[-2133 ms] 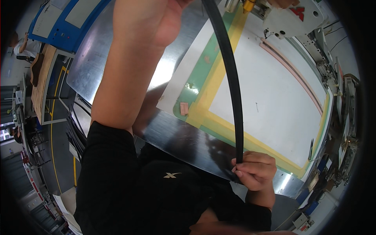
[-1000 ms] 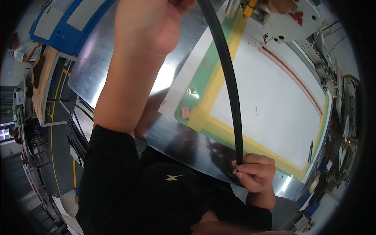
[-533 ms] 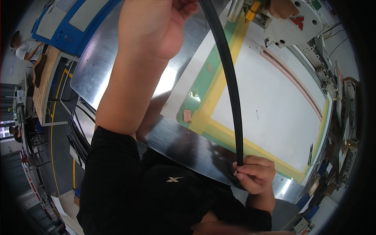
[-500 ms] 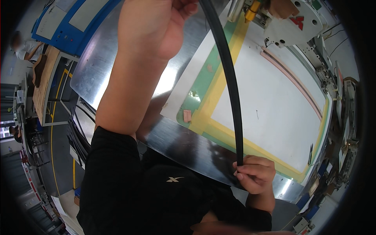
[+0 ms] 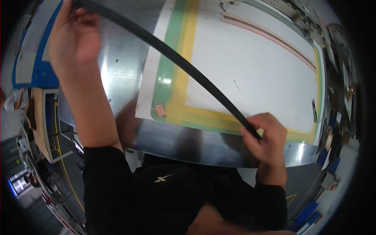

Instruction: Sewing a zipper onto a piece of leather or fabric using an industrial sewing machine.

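A long, narrow black strip (image 5: 188, 68) stretches between my two hands, slanting from upper left to lower right in a slight curve. My left hand (image 5: 80, 43), raised at the upper left, is closed on its far end; part of that grip runs out of the picture. With thumb and fingers my right hand (image 5: 270, 135) pinches the near end, over the front edge of the white board (image 5: 235, 58). Yellow tape (image 5: 180, 109) and a green border (image 5: 169, 43) frame this board. A pinkish curved guide with a dark groove (image 5: 274, 38) is fixed along its far right side.
Beneath the board is a shiny metal tabletop (image 5: 176, 145). A small pink block (image 5: 159, 110) sits at the board's left corner, and a thin dark tool (image 5: 314, 110) lies at the right. A blue machine (image 5: 43, 70) and a wooden bench (image 5: 39, 121) stand left, near another person (image 5: 15, 101).
My left hand has swung left with the strip's far end, and my right hand has risen over the board's front edge. The strip now slants more. The view has shifted.
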`<state>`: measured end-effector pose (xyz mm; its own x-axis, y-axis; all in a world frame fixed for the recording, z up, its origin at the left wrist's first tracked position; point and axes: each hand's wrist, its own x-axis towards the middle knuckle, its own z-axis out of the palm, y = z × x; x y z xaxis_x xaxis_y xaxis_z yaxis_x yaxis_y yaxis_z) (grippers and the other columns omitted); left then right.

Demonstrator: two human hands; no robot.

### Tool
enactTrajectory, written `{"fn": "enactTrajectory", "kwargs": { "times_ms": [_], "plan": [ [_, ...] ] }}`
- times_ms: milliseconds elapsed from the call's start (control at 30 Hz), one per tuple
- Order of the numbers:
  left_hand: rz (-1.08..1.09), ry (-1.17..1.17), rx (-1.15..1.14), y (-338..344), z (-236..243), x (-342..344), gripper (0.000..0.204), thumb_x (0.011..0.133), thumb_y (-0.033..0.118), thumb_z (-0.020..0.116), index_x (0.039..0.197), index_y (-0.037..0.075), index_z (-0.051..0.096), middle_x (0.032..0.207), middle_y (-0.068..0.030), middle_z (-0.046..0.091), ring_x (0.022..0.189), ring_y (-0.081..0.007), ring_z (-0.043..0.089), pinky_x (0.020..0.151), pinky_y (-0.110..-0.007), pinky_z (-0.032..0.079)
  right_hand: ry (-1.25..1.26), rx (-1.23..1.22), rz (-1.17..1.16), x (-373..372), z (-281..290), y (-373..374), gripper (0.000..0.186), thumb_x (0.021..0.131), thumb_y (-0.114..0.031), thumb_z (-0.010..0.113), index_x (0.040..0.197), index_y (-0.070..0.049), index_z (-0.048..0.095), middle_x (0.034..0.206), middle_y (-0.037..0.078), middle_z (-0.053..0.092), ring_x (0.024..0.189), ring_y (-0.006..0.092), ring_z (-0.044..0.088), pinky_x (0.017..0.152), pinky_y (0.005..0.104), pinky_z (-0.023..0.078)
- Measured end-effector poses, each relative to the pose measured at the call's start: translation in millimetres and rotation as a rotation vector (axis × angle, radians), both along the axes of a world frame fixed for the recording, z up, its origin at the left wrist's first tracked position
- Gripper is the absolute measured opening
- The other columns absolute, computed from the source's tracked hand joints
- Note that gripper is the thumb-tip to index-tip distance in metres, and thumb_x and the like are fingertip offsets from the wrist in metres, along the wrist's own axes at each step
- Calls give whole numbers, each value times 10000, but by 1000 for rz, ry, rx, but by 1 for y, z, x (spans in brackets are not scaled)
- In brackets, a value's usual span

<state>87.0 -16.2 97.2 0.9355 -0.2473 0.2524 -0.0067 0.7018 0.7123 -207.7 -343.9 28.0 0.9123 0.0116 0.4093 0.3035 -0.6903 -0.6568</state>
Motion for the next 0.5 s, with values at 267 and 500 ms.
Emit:
{"fn": "enactTrajectory", "kwargs": {
  "times_ms": [267, 500],
  "plan": [
    [148, 141, 42, 79, -5, 61, 175, 1073, 123, 619, 956, 15, 547, 779, -58, 535, 724, -167, 532, 668, -305, 460, -161, -88, -309, 4, 15, -49, 284, 729, -37, 910, 975, -12, 771, 822, 94, 712, 699, 188, 674, 584, 271, 514],
    [273, 178, 46, 64, -1, 64, 168, 1079, 120, 608, 971, 28, 518, 770, -49, 497, 714, -166, 489, 664, -319, 443, -285, -94, -332, -3, 17, -56, 319, 720, -72, 931, 1004, -32, 792, 823, 65, 699, 675, 148, 633, 549, 253, 466]
  ]
}}
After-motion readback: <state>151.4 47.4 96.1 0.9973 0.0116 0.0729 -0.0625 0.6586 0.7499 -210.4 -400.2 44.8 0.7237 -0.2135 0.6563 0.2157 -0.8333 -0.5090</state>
